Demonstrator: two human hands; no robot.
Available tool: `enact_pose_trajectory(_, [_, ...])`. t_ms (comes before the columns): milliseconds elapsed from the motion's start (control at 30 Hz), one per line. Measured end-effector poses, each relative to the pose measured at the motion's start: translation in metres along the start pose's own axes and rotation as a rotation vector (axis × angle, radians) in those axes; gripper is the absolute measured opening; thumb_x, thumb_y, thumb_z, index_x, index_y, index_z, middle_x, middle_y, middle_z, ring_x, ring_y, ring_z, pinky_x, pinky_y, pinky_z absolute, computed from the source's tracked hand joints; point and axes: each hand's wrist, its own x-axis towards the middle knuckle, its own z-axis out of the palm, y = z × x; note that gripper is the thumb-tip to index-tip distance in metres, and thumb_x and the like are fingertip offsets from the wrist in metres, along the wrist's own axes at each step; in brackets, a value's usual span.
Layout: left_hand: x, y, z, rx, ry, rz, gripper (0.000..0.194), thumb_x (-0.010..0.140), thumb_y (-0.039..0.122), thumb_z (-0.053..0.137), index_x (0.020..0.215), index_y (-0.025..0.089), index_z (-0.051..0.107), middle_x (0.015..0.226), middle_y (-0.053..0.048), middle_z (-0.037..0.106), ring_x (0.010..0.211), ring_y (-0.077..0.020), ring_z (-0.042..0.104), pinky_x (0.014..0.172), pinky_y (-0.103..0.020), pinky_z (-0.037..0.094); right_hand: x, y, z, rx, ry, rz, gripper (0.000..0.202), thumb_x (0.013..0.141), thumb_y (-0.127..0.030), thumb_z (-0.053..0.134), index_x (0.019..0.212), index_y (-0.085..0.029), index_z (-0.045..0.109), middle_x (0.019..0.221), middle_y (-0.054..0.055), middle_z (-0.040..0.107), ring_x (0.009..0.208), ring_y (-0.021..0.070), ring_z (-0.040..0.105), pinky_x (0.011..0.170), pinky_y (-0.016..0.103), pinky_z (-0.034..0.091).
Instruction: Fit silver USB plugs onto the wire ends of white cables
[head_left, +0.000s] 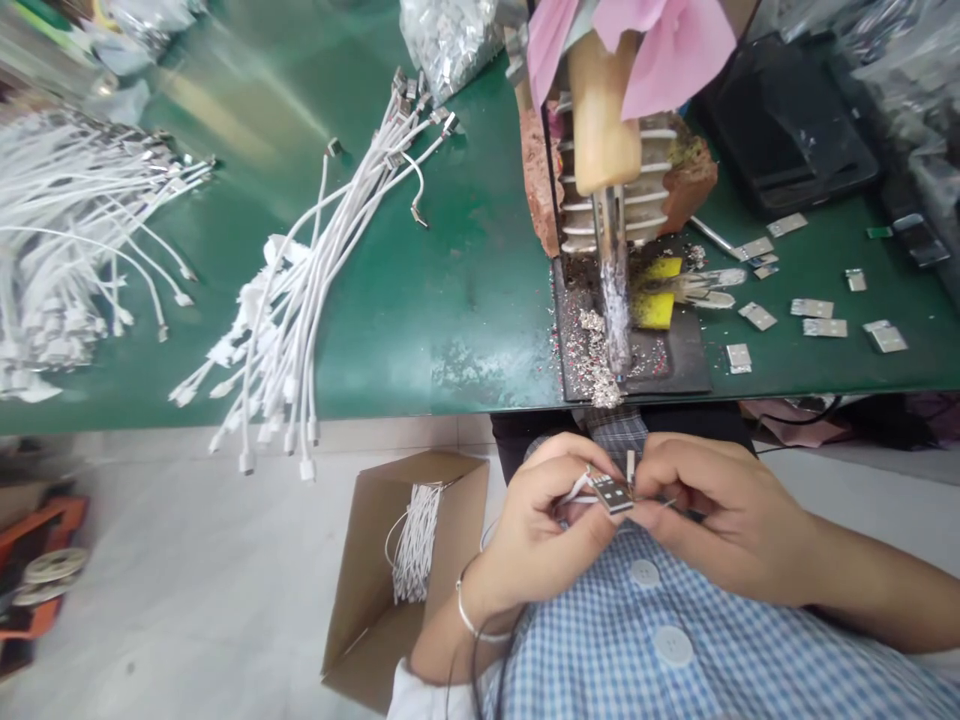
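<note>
Close to my body, below the table edge, my left hand (559, 525) pinches a white cable with a small metal USB connector (612, 494) at its end. My right hand (701, 505) is closed at the connector's right side, its fingertips round a small part that I cannot make out. A small pale piece (631, 467) stands upright between the two hands. Above them on the table, a soldering iron with a wooden handle (606, 120) points down over a dark tray (686, 365) with solder bits. Loose USB connectors (824, 327) lie to the right.
White cables (322, 260) lie bundled on the green table (480, 250), with a larger pile (67, 240) at the left. A cardboard box (382, 520) holding cables stands below. A black phone-like object (795, 120) lies at the back right, near plastic bags.
</note>
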Motion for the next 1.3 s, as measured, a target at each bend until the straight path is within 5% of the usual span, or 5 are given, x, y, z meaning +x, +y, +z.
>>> enact_pose_trajectory(167, [-0.004,0.001,0.001,-0.042,-0.008,-0.004,0.010,0.089,0.024,0.067,0.086,0.016,0.071,0.087,-0.007,0.068,0.078,-0.0155,0.063,0.072,-0.027,0.051,0.001,0.000,0.001,0.169,0.019,-0.015,0.017,0.093,-0.017,0.054,0.077,-0.021,0.052,0.062,-0.005,0.049,0.052,0.0071,0.045,0.045,0.018,0.037])
enact_pose_trajectory(567, [-0.020,-0.013,0.024,-0.617,-0.080,-0.178,0.018,0.096,0.031,0.061,0.091,0.021,0.047,0.061,0.003,0.063,0.047,-0.0057,0.053,0.049,-0.013,0.040,0.001,0.003,0.016,0.161,0.161,-0.209,0.019,0.090,-0.006,0.051,0.077,-0.021,0.052,0.055,-0.004,0.062,0.052,0.0086,0.050,0.054,0.020,0.044])
enact_pose_trajectory(967, [-0.014,-0.005,0.012,-0.375,0.082,-0.290,0.027,0.090,0.037,0.067,0.077,0.016,0.057,0.053,0.002,0.060,0.046,-0.0078,0.052,0.051,-0.018,0.043,-0.007,0.008,-0.002,0.220,0.222,-0.050,0.013,0.093,-0.014,0.050,0.096,-0.022,0.059,0.068,0.000,0.054,0.059,0.0132,0.054,0.052,0.025,0.049])
enact_pose_trajectory(1133, [-0.012,-0.008,0.010,-0.431,0.088,-0.296,0.023,0.087,0.037,0.071,0.082,0.015,0.065,0.048,0.004,0.056,0.040,-0.0057,0.046,0.044,-0.017,0.035,-0.009,0.010,-0.006,0.006,0.137,-0.154,0.024,0.090,-0.008,0.049,0.105,-0.020,0.064,0.070,0.001,0.062,0.059,0.0123,0.060,0.052,0.023,0.049])
enact_pose_trajectory(1300, [-0.010,-0.007,0.008,-0.435,0.131,-0.313,0.023,0.086,0.038,0.072,0.080,0.016,0.066,0.047,0.007,0.049,0.038,-0.0037,0.038,0.043,-0.017,0.030,-0.007,0.010,0.004,0.058,0.159,-0.049,0.014,0.087,-0.009,0.051,0.089,-0.022,0.053,0.059,-0.006,0.049,0.047,0.0092,0.047,0.044,0.021,0.040])
